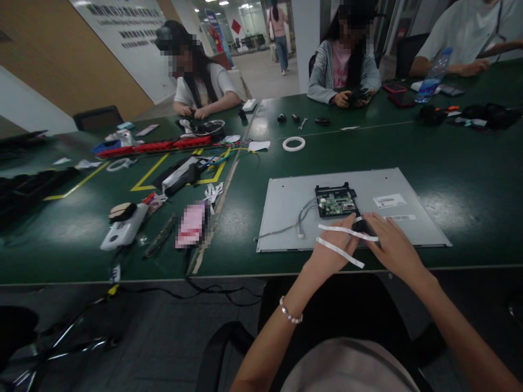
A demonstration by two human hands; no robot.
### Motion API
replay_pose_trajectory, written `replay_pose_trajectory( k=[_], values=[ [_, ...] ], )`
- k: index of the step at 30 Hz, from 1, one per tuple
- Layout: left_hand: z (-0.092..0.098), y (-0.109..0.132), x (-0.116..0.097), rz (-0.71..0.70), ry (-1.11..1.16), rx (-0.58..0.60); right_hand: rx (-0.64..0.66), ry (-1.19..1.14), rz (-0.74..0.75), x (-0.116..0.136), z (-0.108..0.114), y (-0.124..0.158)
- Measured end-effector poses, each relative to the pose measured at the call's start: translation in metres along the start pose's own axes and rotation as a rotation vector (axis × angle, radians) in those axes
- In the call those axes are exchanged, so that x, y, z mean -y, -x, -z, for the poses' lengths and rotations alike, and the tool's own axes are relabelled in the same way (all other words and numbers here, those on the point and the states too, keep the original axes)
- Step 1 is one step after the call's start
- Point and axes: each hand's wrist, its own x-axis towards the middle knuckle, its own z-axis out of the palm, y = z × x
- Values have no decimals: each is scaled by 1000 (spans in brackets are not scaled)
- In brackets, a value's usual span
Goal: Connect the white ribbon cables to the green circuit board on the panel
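**Hands meet on a grey panel (286, 201)**

The left hand (333, 249) has its fingers curled closed on a small black object (362, 225) near the front edge of the flat, smooth panel. The right hand (393, 245) touches it with its fingertips, and I cannot tell whether they grip. Two thin white strips (341, 252) drape over the left hand. A green circuit board (335, 203) and grey wires (302, 218) lie just behind, on the dark green tabletop (469, 190).

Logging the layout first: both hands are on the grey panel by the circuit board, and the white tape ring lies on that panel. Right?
No: in the head view the white tape ring lies on the green table beyond the grey panel, not on it. The left hand and right hand are on the panel by the circuit board.
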Motion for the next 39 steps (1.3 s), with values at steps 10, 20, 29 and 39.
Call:
replay_pose_trajectory(
  k=[10,20,29,39],
  values=[
    [-22,12,-11,99,-203,39,50,41,-41,-4,4,1],
    [-3,4,-7,69,-101,97,-138,-533,-318,0,29,-7],
    [31,-34,-10,-51,-132,63,48,-1128,-493,28,67,-36],
    [52,-66,44,89,-186,-94,-335,-1018,-513,-6,60,-77]
  ],
)
